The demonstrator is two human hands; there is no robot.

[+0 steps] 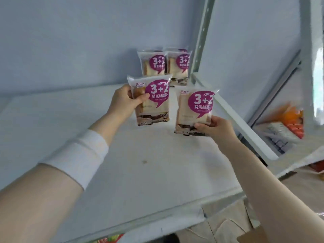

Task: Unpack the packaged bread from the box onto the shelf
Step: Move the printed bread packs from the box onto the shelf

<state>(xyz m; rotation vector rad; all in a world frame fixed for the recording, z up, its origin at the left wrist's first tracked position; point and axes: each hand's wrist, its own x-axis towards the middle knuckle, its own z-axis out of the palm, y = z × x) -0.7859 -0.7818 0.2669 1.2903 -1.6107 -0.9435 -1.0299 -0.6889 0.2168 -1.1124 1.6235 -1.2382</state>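
Both hands grasping (at shelf [122,163]): L hand [125,100] on left bread pkg [154,107] side, R hand [218,128] on right pkg [191,111] bottom.

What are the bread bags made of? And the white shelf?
The bread bags look like thin plastic film: glossy, crinkly at the sealed edges and partly see-through. The shelf looks like white-painted metal, matte with a folded rim, though coated board is possible.

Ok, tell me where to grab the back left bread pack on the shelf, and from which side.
Probably its left edge, coming from the left. The back left pack stands upright against the wall with its neighbour close on its right, so left and top are free.
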